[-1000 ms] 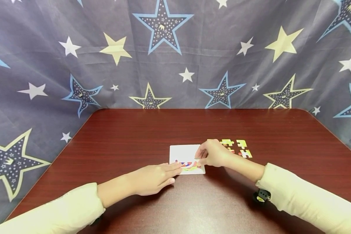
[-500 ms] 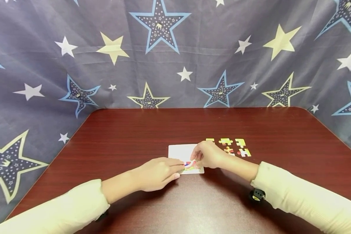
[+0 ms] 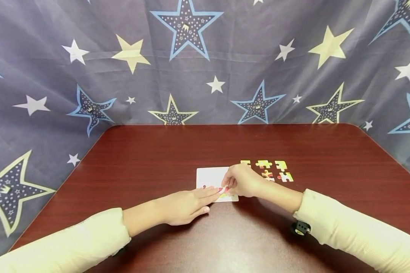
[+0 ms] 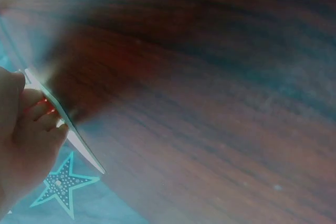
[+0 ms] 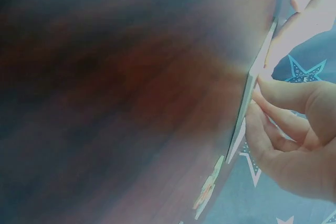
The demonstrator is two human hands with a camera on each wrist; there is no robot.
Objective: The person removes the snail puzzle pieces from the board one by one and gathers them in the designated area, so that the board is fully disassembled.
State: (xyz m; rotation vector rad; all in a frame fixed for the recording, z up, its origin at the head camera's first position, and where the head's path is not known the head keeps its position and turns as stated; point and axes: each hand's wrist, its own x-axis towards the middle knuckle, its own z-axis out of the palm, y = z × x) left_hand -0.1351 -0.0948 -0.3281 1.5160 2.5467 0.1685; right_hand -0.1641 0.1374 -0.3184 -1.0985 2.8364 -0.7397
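A white puzzle board (image 3: 208,175) lies on the table, with joined colourful puzzle pieces (image 3: 223,190) along its near part. My left hand (image 3: 188,204) reaches in from the left, its straight fingers resting over these pieces and covering some of them. Over the board's right side, my right hand (image 3: 244,181) has its thumb and fingers bent together at a puzzle piece, mostly hidden by the fingertips. From the right wrist view, those curled fingers (image 5: 262,145) are low against the board (image 5: 244,108).
Several loose yellow and red puzzle pieces (image 3: 264,164) lie just beyond and right of the right hand. The brown table (image 3: 157,151) runs back to a grey curtain (image 3: 198,76) with stars.
The left hand has slid right along the near pieces, its fingers now closer to the right hand. My right fingers have shifted slightly left and stay low over the board.
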